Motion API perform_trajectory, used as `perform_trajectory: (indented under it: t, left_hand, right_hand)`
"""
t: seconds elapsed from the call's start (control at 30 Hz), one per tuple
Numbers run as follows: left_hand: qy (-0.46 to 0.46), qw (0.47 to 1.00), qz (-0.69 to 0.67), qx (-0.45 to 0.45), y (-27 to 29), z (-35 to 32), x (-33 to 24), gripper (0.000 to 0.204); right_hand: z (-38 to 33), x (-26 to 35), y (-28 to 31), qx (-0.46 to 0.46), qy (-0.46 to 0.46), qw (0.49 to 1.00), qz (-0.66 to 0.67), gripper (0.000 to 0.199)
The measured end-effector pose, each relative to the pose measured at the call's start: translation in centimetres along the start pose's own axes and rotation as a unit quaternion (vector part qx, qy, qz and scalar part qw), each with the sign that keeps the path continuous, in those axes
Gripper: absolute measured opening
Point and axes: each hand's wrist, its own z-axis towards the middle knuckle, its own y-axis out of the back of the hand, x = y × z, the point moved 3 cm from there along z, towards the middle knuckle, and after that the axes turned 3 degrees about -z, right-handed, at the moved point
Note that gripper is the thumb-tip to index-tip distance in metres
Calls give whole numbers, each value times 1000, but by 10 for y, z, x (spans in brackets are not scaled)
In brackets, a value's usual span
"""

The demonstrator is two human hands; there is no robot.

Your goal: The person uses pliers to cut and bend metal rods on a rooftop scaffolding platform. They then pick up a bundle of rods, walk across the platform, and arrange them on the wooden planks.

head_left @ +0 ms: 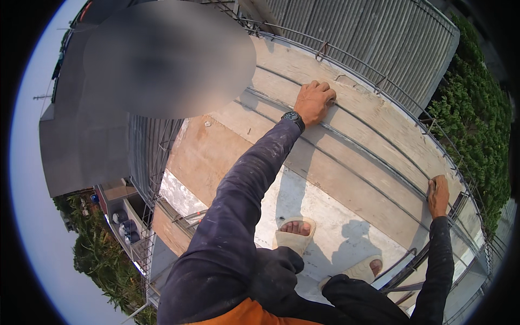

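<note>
My left hand (316, 103), with a dark watch (293, 118) on its wrist, is closed on a long thin steel rod (374, 129). Farther right along that rod, my right hand (438, 196) has its fingers curled round it. The rod lies across tan boards (346, 184) and bends slightly toward the right. Nearer to me, several more steel rods run roughly alongside it. Where exactly my fingertips meet the rod is hidden beneath both hands.
My sandalled feet (295, 227) stand on a pale panel near dark metal bars (403, 271). A rebar edge (382, 82) borders the boards. Beyond are a corrugated roof (357, 40) and green trees (466, 103). Water tanks (127, 227) sit lower left; a blurred patch hides the upper left.
</note>
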Motion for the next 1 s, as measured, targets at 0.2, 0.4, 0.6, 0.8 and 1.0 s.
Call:
perform_trajectory:
  t: [0.2,0.4,0.6,0.8,1.0]
  left_hand:
    - [-6,1000,9,-17,10,-5,13,12]
    - [-98,995,14,-9,7,32,-28,13]
    - [-105,994,0,-5,-12,7,-24,17]
    - [-204,974,20,95,-16,-74,-122,25]
    - [-188,967,15,173,-30,-100,-133,26]
  right_hand:
    - [3,13,-6,-9,20,1000,5,13]
    - [-12,2,21,4,-45,999,7,10]
    - [14,14,31,-22,-24,993,-115,18]
    - [-72,40,21,-110,33,993,-34,25]
    - [-117,14,-1,5,59,995,-75,25]
